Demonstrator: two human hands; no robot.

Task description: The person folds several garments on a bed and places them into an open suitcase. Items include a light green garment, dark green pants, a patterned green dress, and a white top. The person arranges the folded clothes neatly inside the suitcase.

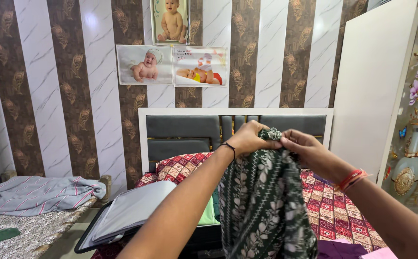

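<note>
1. Head view: dark green floral cloth (264,206) hangs from both my fists, held up in front of me over the bed (333,211). Left hand (248,139) & right hand (302,146) both pinch its bunched top edge, fingers closed tight.
2. Risk, imo: grip only on a small wad, so fabric could slip out & drop onto the open black case (122,216) below.
3. Look: soft, limp, white leaf print, folds hanging straight.
4. Around: red patterned pillow (180,168), grey headboard (185,129) behind.
</note>
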